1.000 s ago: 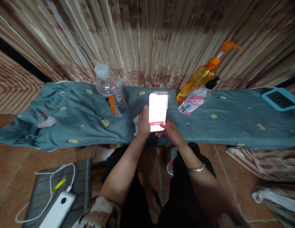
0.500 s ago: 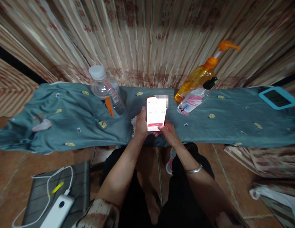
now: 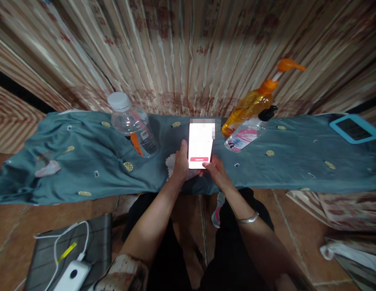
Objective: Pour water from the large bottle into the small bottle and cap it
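Note:
A smartphone (image 3: 200,141) with a bright white screen and a red bar near its bottom is held upright over the cloth-covered table. My left hand (image 3: 181,165) grips its left edge, thumb along the side. My right hand (image 3: 216,169) holds the lower right corner, its thumb on the screen just below the red bar; the other fingers are partly hidden behind the phone. Under the phone and my left hand lies a pale scalloped piece (image 3: 170,165), mostly covered. Part of the screen's top is pixelated.
A clear white-capped bottle (image 3: 136,129) stands left. To the right are an orange pump bottle (image 3: 247,107) and a smaller black-topped pump bottle (image 3: 244,135). A blue-framed device (image 3: 354,128) lies far right. A power bank (image 3: 73,275) with a cable sits lower left. A pleated curtain (image 3: 176,52) hangs behind.
The view has shifted slightly, so the table and bottles appear a little lower. Both hands still hold the phone, and the screen looks brighter, its digits now washed out.

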Demonstrator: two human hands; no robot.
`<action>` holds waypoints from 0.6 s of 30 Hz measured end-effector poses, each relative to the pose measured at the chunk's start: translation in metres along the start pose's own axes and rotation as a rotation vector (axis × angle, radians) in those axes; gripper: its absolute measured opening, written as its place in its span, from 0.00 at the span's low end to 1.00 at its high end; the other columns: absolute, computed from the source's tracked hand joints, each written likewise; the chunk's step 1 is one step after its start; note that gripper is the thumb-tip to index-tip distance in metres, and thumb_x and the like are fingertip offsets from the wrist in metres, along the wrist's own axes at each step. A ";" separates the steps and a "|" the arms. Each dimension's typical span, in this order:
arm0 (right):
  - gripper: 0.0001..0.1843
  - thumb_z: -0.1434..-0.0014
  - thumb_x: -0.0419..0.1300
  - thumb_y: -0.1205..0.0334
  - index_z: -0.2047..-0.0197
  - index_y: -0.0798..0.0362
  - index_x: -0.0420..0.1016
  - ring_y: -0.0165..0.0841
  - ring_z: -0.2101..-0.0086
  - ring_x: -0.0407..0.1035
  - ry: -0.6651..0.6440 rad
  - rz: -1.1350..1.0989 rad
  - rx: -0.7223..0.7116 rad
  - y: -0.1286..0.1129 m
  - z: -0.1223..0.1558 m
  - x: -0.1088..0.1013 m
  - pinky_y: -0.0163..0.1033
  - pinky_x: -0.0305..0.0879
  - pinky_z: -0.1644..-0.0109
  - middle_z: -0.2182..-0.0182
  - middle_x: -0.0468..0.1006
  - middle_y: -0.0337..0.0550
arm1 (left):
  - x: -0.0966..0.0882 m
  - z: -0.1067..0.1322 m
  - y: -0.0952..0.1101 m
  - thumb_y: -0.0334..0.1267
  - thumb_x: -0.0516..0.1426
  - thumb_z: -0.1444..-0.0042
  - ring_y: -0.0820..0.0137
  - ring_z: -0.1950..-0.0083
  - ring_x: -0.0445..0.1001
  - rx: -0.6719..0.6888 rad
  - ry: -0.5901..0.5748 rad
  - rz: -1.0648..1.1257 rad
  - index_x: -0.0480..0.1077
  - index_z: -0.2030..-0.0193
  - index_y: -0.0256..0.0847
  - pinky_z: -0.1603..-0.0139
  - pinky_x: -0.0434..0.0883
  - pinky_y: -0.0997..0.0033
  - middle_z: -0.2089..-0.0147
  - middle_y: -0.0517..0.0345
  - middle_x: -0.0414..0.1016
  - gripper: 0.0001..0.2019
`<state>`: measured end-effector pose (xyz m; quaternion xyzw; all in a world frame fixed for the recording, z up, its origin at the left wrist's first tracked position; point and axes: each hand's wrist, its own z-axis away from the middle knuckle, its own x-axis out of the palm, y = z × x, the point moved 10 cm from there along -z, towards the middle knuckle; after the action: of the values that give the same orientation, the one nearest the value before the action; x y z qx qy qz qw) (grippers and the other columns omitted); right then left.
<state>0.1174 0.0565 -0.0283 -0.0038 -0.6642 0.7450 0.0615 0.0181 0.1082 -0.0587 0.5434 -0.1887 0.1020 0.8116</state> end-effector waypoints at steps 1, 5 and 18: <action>0.20 0.51 0.59 0.53 0.55 0.53 0.65 0.35 0.78 0.71 -0.002 0.004 0.004 0.000 -0.001 0.000 0.41 0.69 0.74 0.74 0.76 0.38 | 0.001 -0.001 0.003 0.69 0.50 0.47 0.66 0.76 0.75 0.029 0.006 -0.007 0.77 0.65 0.35 0.74 0.68 0.69 0.77 0.51 0.78 0.35; 0.22 0.50 0.58 0.52 0.53 0.53 0.65 0.35 0.77 0.71 -0.010 0.005 0.012 0.001 -0.005 -0.001 0.42 0.70 0.74 0.72 0.77 0.39 | 0.007 -0.002 0.010 0.69 0.49 0.46 0.67 0.79 0.73 0.067 -0.002 0.002 0.77 0.65 0.34 0.76 0.68 0.69 0.78 0.52 0.77 0.35; 0.22 0.49 0.58 0.50 0.53 0.50 0.67 0.36 0.74 0.73 -0.024 0.018 0.035 0.006 -0.007 -0.007 0.43 0.71 0.72 0.67 0.80 0.42 | 0.015 -0.001 0.015 0.66 0.48 0.43 0.65 0.80 0.72 0.092 -0.027 -0.023 0.76 0.66 0.37 0.78 0.67 0.68 0.81 0.53 0.75 0.31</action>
<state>0.1244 0.0621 -0.0359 0.0003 -0.6516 0.7571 0.0472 0.0264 0.1145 -0.0402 0.5834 -0.1886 0.0937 0.7844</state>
